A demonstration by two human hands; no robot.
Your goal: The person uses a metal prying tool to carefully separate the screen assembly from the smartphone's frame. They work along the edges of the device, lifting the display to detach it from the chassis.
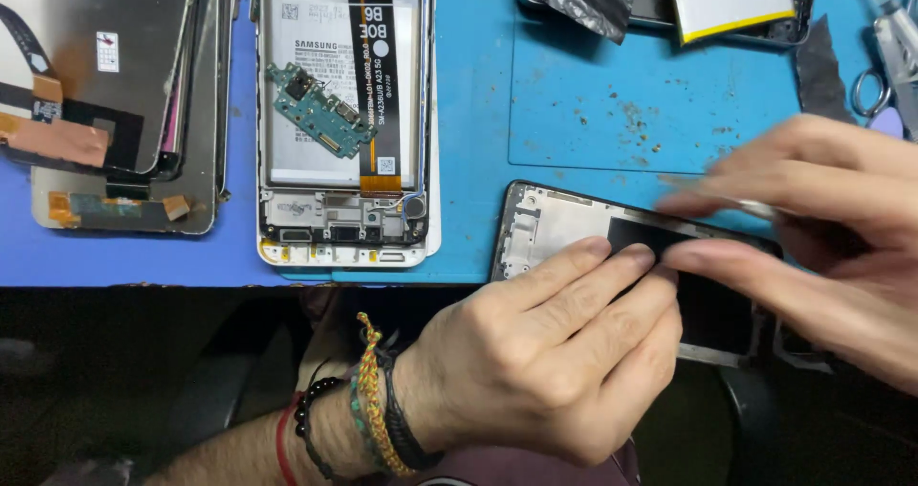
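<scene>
The person is working on a phone frame (559,226), a black-edged display assembly lying face down at the near edge of the blue work mat (478,113), and the step in hand looks like lifting or scraping something off its inner face. The left hand (564,352) lies flat over the near side of the frame, its fingers (612,266) pressed together on the dark panel to pin it down; it clamps nothing, it only bears on the surface. The right hand (822,228) comes in from the right, blurred, with thumb and forefinger pinched together on a thin pale tool (755,207) whose tip sits over the far rim of the frame, just right of the left fingertips. So the frame lies under both hands, partly overhanging the table edge, with its bare metal left end showing. The next move would seem to call for a steady hold from the left hand while the tool works along the edge with light pressure, since the panel could flex or slip off the mat. Further left lies an opened phone (339,113) with its battery, a green circuit board (316,111) and an orange and black flex strip, and at far left a stack of loose screens (105,94). Scissors (875,89) rest at the far right.
</scene>
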